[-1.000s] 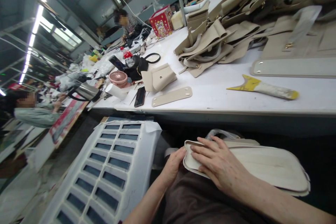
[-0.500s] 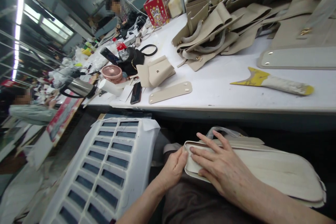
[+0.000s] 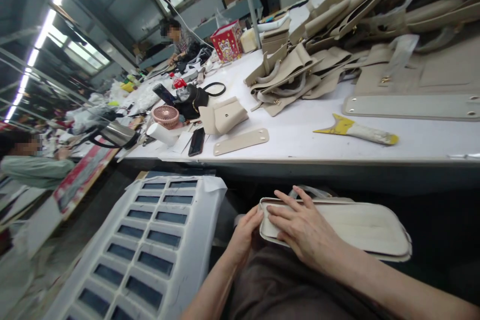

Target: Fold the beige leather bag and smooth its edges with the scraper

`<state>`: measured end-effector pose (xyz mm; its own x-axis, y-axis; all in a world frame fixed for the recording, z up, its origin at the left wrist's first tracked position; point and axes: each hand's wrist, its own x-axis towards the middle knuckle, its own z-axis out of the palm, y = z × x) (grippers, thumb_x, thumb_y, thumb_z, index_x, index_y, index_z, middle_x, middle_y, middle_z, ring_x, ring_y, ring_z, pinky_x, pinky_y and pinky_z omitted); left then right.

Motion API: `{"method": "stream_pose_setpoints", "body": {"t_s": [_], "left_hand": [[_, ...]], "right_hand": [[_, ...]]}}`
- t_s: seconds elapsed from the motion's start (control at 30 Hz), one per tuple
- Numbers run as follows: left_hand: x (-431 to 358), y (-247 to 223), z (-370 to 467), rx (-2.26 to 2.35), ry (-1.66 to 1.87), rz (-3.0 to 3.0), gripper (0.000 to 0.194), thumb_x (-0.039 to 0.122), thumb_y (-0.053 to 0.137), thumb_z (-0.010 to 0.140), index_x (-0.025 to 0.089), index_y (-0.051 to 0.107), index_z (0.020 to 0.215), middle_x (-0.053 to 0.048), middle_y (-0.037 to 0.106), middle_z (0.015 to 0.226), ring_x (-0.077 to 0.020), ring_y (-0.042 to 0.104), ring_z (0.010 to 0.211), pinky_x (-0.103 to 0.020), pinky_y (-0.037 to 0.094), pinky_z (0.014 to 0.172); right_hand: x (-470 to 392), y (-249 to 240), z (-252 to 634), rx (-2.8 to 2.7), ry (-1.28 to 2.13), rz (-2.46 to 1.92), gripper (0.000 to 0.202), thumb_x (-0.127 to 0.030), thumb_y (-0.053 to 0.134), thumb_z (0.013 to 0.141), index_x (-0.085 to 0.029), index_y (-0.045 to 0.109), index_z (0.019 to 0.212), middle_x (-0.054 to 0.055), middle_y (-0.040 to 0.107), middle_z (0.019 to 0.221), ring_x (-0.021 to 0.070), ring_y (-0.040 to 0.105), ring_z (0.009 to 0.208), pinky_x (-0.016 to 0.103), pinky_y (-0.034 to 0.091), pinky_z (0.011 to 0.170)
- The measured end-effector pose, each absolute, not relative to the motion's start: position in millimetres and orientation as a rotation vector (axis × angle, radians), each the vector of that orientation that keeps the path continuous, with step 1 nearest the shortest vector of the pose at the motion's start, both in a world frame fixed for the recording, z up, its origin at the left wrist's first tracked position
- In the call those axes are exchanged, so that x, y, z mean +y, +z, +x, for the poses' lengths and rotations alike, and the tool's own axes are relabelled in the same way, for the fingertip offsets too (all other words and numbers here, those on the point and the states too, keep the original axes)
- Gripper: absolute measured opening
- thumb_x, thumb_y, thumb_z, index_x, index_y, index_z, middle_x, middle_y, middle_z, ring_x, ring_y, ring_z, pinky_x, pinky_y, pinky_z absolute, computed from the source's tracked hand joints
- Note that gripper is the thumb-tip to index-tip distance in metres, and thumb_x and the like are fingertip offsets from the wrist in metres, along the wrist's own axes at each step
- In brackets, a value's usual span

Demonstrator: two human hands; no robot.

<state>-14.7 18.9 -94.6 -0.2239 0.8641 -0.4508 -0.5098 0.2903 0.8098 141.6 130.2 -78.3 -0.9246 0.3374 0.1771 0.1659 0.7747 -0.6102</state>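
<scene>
Bag (image 3: 365, 227) lay across the lap (image 3: 285, 285), pale base up. The left hand (image 3: 242, 235) was closed on its rim at the left end; the right hand (image 3: 311, 232) lay flat on the base just beside that grip, fingers spread, grasping nothing. The bag's rounded other end ran out to the right of the grip, with dark open room past it. Left of the grip was a slotted panel (image 3: 204, 220). Ahead, a dark gap parted the bag from the front edge of the table (image 3: 288, 145). Past that edge, a narrow strip of white top lay before a yellow tool (image 3: 360, 130) ahead-right; ahead-left, a beige strip (image 3: 242, 142) and a phone (image 3: 196, 141) lay near the edge. Farther on was a black pouch (image 3: 193, 105) with a red-marked bottle (image 3: 179, 82), in or behind it I could not tell. A kettle (image 3: 122, 135) stood farther left, its inside hidden. Beige bags (image 3: 292, 72) were heaped ahead-right. Beyond the pouch stood a red box (image 3: 227, 42), contents unseen, and past it sat a co-worker (image 3: 183, 42).
</scene>
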Motion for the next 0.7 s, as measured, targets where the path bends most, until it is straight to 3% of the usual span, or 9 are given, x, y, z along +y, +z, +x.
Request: {"method": "stream_pose_setpoints", "body": {"t_s": [0.17, 0.23, 0.37, 0.47, 0.57, 0.63, 0.7], "left_hand": [[23, -102, -14, 1.530, 1.347, 0.654, 0.043, 0.039, 0.061, 0.089, 0.016, 0.061, 0.126, -0.010, 0.062, 0.129, -0.0279, 0.053, 0.121, -0.034, 0.039, 0.104], [23, -107, -13, 1.613, 1.354, 0.707, 0.047, 0.040, 0.063, 0.087, 0.018, 0.059, 0.128, -0.009, 0.059, 0.133, -0.0282, 0.050, 0.126, -0.035, 0.037, 0.108], [22, -107, -21, 1.665, 1.271, 0.762, 0.059, 0.044, 0.063, 0.086, 0.026, 0.046, 0.140, -0.007, 0.047, 0.146, -0.0274, 0.042, 0.135, -0.038, 0.030, 0.114], [27, -97, -30, 1.829, 1.153, 1.107, 0.054, 0.037, 0.059, 0.088, 0.030, 0.046, 0.140, -0.004, 0.037, 0.153, -0.0260, 0.031, 0.141, -0.042, 0.022, 0.118], [41, -77, -20, 1.975, 0.968, 1.732, 0.038, 0.020, 0.053, 0.087, 0.030, 0.060, 0.122, -0.003, 0.044, 0.146, -0.0270, 0.036, 0.137, -0.049, 0.026, 0.115], [56, -63, 4, 1.847, 0.842, 2.096, 0.036, 0.011, 0.047, 0.086, 0.029, 0.065, 0.111, -0.004, 0.053, 0.136, -0.0254, 0.045, 0.129, -0.046, 0.034, 0.108], [73, -51, 37, 1.593, 0.683, 2.296, 0.037, 0.009, 0.044, 0.087, 0.027, 0.063, 0.114, -0.005, 0.056, 0.133, -0.0234, 0.049, 0.122, -0.042, 0.040, 0.102]], "right_hand": [[129, -67, 136, -2.531, 1.169, -0.472, 0.043, -0.002, 0.059, 0.072, -0.027, 0.068, 0.106, 0.000, 0.064, 0.125, 0.0285, 0.033, 0.138, 0.060, 0.006, 0.115], [136, -55, 141, -2.247, 1.426, -0.498, 0.045, -0.004, 0.059, 0.072, -0.028, 0.068, 0.109, 0.001, 0.061, 0.130, 0.0264, 0.035, 0.138, 0.055, 0.017, 0.115], [177, -51, 184, -1.435, 1.590, -0.687, 0.027, -0.028, 0.065, 0.083, -0.021, 0.068, 0.109, 0.008, 0.063, 0.126, 0.0229, 0.056, 0.118, 0.041, 0.040, 0.106], [206, -86, 242, -1.008, 1.465, -1.073, 0.029, -0.042, 0.074, 0.076, -0.019, 0.070, 0.093, 0.007, 0.071, 0.102, 0.0213, 0.063, 0.100, 0.036, 0.045, 0.098], [205, -135, 283, -0.881, 1.575, -1.261, 0.036, -0.050, 0.074, 0.075, -0.015, 0.069, 0.079, 0.009, 0.072, 0.084, 0.0217, 0.066, 0.081, 0.036, 0.053, 0.080], [189, -159, 286, -0.864, 1.772, -1.256, 0.043, -0.055, 0.070, 0.077, -0.012, 0.069, 0.075, 0.011, 0.070, 0.073, 0.0239, 0.067, 0.070, 0.038, 0.055, 0.070], [173, -170, 274, -0.849, 1.971, -1.160, 0.051, -0.060, 0.060, 0.084, -0.011, 0.070, 0.080, 0.013, 0.071, 0.075, 0.0273, 0.069, 0.075, 0.041, 0.055, 0.073]]}}
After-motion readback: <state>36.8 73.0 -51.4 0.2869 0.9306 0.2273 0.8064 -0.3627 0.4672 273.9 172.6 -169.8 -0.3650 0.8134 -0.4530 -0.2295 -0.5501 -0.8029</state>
